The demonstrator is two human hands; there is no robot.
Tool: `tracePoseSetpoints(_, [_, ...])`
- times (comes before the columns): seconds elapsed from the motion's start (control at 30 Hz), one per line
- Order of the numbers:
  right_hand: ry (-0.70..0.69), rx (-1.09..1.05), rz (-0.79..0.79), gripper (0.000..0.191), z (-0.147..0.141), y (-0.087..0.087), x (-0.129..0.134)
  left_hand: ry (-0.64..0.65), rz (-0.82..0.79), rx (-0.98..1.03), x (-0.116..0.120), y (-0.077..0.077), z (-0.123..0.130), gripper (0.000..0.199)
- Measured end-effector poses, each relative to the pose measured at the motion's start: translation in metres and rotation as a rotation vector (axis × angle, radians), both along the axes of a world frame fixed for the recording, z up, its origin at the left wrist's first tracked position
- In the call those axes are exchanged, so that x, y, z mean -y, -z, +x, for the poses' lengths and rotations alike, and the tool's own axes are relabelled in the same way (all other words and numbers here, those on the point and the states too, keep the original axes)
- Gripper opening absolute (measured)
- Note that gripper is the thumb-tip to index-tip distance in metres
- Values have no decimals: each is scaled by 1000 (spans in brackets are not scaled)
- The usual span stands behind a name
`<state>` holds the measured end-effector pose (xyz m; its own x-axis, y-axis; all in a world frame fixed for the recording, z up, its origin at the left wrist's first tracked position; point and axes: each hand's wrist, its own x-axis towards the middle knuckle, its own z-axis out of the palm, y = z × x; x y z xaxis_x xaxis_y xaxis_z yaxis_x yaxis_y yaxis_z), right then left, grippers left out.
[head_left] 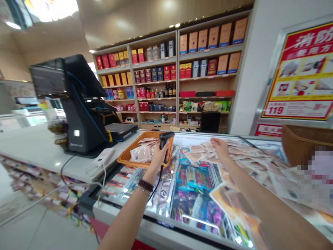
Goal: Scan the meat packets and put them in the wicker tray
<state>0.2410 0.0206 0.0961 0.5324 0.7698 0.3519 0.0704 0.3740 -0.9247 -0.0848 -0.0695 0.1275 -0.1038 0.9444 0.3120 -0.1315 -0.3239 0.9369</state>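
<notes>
- Scanner (166, 136), black, is in left hand (157, 156): fingers wrapped round the handle, cable running down beside the wrist.
- Right hand (221, 148) has fingers bunched, tips at the far left part of the packet pile (249, 158); can't tell if a packet is pinched.
- Pile is flat clear packets, spread over the right half of the glass-topped chest (104, 208).
- Orange basket (131, 147) is just left, near the counter; more packets (142, 153) inside, scanner over its right end.
- Colourful wrapped packs (192, 178) show under the glass, between white wire dividers.
- Counter (33, 149) on the left carries the register terminal (83, 118) and a small white device (104, 156).
- Behind: shelves (157, 80) of boxes and bottles.
- Far right: brown bin (307, 144), red-and-yellow poster (299, 76) above.
</notes>
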Motion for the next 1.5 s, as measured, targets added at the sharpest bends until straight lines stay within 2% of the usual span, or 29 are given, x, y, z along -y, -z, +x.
tracePoseSetpoints(0.1, [103,129,-33,17,35,8,21,95,-25,14,1,5,39,66])
tracePoseSetpoints(0.2, [144,277,-114,20,47,21,41,143,-69,19,2,16,71,63])
tracePoseSetpoints(0.37, [120,620,-309,30,22,45,52,162,-158,3,1,44,101,59])
tracePoseSetpoints(0.5, [293,773,-319,41,-5,60,42,154,-176,-50,-5,67,104,57])
tracePoseSetpoints(0.6, [366,758,-338,41,-17,65,35,129,-157,-64,-9,77,102,58])
tracePoseSetpoints(0.7, [339,731,-396,31,-21,66,32,129,-147,-69,-8,78,100,57])
tracePoseSetpoints(0.9, [271,589,-345,8,-16,63,36,142,-134,-147,1,76,99,55])
tracePoseSetpoints(1.07, [295,403,-294,17,-1,63,39,165,-110,-155,2,80,101,59])
tracePoseSetpoints(1.23, [341,306,-183,17,1,62,40,227,-101,-145,5,77,102,62])
tracePoseSetpoints(1.5, [284,274,-151,15,-6,56,43,279,-93,-97,11,73,104,60])
